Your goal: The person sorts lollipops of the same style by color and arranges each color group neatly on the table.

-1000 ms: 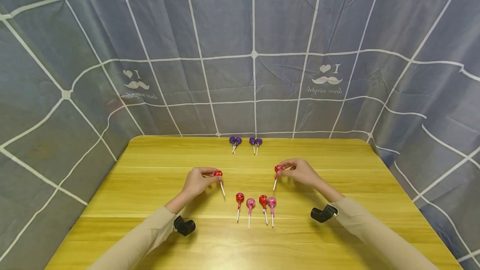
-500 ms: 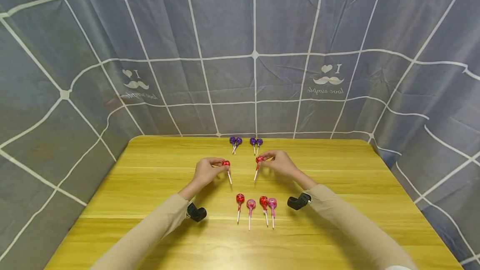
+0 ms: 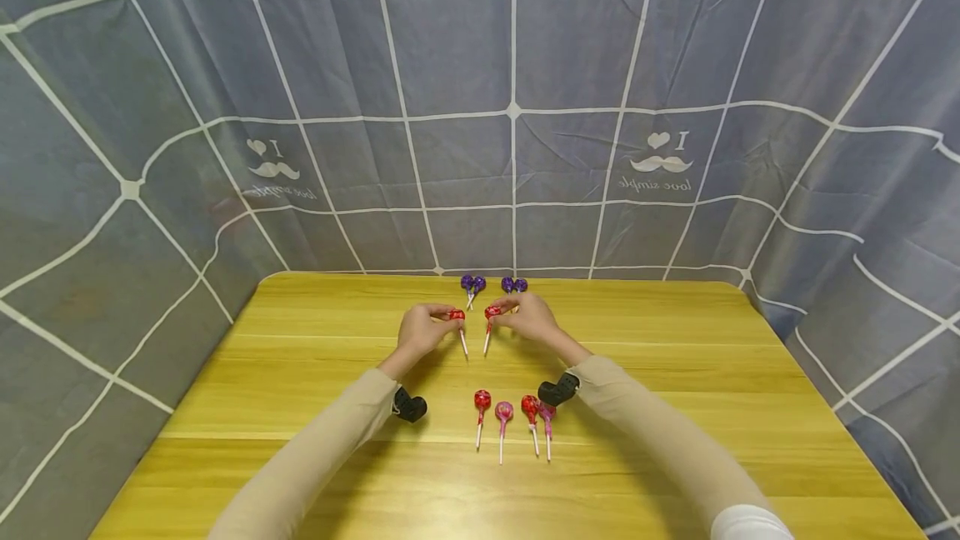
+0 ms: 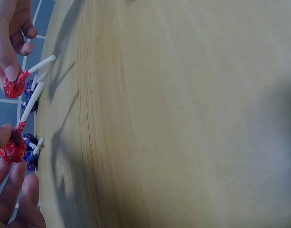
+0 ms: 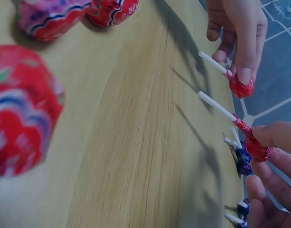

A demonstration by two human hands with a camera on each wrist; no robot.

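Head view: the left hand (image 3: 422, 329) pinches the left red lollipop (image 3: 457, 316), and the right hand (image 3: 530, 317) pinches the right red lollipop (image 3: 491, 312). Both are held side by side, apart, over the far middle of the counter (image 3: 225, 390), sticks slanting down to the near side. Farther off lie the left purple pair (image 3: 478, 283) and the right purple pair (image 3: 507, 283), the latter partly covered by the right hand. Nearer lie the near-left red lollipop (image 3: 482, 399), near-left pink lollipop (image 3: 504, 412), near-right red lollipop (image 3: 530, 408) and near-right pink lollipop (image 3: 547, 412), the last partly masked by a black wrist device (image 3: 558, 391).

Left wrist view: the left hand's grip is closed on the wrapped head, thumb opposite fingers. Judged light and hard, with a slick wrapper and a thin, stiff stick; the head base, where wrapper gathers, appears the surest hold. Both hands are cut off at the edge.

Right wrist view: the right hand's grip is likewise closed on its wrapped head. A large red head (image 5: 22, 114) at the edge is blurred and cropped; which lollipop it belongs to cannot be determined. Wrapper lettering is illegible
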